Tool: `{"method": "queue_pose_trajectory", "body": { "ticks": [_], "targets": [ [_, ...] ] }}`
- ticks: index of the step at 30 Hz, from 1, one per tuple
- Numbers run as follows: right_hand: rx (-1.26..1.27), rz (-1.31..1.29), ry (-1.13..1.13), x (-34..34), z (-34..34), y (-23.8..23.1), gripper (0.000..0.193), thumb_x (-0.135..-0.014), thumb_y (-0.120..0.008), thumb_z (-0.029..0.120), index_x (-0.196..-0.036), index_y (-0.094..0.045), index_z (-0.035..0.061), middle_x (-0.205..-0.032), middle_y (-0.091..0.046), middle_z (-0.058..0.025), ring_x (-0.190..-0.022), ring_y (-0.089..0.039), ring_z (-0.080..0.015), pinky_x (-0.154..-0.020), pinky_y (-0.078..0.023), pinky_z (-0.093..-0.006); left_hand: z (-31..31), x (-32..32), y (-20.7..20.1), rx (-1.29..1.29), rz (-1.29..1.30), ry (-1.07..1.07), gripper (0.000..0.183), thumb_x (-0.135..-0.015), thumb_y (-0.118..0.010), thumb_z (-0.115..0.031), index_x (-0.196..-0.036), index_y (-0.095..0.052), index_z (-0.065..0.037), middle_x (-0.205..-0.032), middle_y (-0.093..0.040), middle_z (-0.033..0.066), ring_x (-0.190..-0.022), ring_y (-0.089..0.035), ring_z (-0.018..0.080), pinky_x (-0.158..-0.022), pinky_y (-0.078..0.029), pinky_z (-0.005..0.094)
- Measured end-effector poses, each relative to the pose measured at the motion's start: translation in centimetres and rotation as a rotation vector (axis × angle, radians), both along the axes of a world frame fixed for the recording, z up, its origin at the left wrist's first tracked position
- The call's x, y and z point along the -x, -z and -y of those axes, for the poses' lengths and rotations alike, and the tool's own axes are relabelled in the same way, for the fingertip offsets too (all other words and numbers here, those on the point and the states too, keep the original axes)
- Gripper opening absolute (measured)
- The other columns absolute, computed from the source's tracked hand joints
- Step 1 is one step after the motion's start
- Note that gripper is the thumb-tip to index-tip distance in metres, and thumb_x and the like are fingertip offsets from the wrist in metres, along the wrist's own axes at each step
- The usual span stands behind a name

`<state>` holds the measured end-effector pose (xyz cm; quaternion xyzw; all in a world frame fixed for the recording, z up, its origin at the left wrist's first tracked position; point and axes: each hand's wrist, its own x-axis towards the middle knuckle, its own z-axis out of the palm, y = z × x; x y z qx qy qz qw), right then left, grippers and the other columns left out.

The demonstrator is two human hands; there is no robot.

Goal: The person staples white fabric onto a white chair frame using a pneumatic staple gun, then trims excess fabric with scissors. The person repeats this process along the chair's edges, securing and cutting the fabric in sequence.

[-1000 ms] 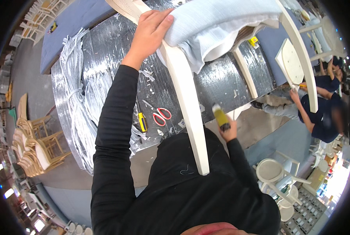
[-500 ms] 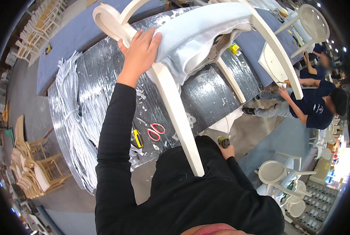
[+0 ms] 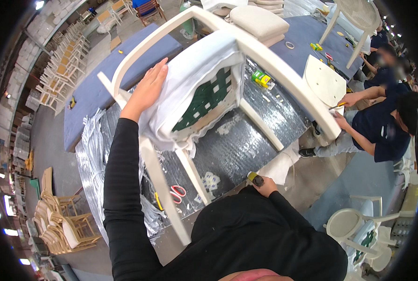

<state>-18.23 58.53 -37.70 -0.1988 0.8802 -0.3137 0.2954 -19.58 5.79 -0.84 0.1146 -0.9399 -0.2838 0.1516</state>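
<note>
A cream-framed chair (image 3: 290,63) lies tipped over on the plastic-wrapped table, its legs pointing toward me. Pale blue-white fabric (image 3: 190,58) covers the seat, and its loose edges hang around the underside, where dark green woven webbing (image 3: 206,96) shows. My left hand (image 3: 148,89) rests against the fabric on the seat's left side, fingers stretched out. Low by my body, near the table's edge, my right hand (image 3: 266,186) is closed around a yellow-green and dark hand tool (image 3: 255,179); its exact kind is unclear.
Red-handled scissors (image 3: 177,193) and a yellow tool (image 3: 159,201) lie behind the near chair leg. Strip bundles (image 3: 94,164) cover the table's left end. Cushions (image 3: 258,23) are stacked beyond. A co-worker (image 3: 382,126) works at the right; more chairs (image 3: 347,225) stand lower right.
The chair has turned, so the webbed underside now shows widely. My left hand has moved with it, from the near frame corner onto the fabric. My right hand still holds the tool.
</note>
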Motion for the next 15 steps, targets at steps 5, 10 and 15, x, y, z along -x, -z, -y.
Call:
{"method": "queue_pose_trajectory", "body": {
  "ticks": [5,10,15],
  "targets": [
    [-0.039,0.04,-0.095,8.1,-3.0,-2.4,0.033,-0.085,-0.08,0.035,-0.107,-0.079,0.0091,-0.1,-0.078,-0.021,-0.097,-0.073,-0.0445,-0.086,-0.059,-0.0517,-0.5,5.8,-2.0,-0.102,-0.025,-0.097,0.073,-0.116,-0.029,-0.058,-0.158,-0.051,-0.002,-0.164,-0.049,0.0223,-0.156,-0.042,0.035,-0.13,-0.028,0.0392],
    [-0.001,-0.017,-0.143,15.6,-6.9,-3.2,0.044,-0.083,-0.083,0.039,-0.112,-0.079,0.0062,-0.098,-0.077,-0.0242,-0.095,-0.074,-0.0446,-0.085,-0.059,-0.0504,-1.2,9.4,-2.6,-0.129,0.188,-0.357,0.076,-0.113,-0.033,-0.062,-0.152,-0.058,-0.002,-0.157,-0.056,0.0253,-0.152,-0.046,0.0405,-0.126,-0.032,0.0394],
    [0.197,-0.25,-0.024,23.6,-9.5,4.9,0.041,-0.087,-0.079,0.036,-0.115,-0.077,0.0057,-0.101,-0.077,-0.0258,-0.101,-0.072,-0.0473,-0.085,-0.057,-0.0537,-2.7,11.3,-3.0,0.045,0.279,-0.279,0.073,-0.113,-0.037,-0.061,-0.147,-0.064,-0.002,-0.147,-0.066,0.0213,-0.14,-0.058,0.0374,-0.12,-0.039,0.0382]
  ]
}}
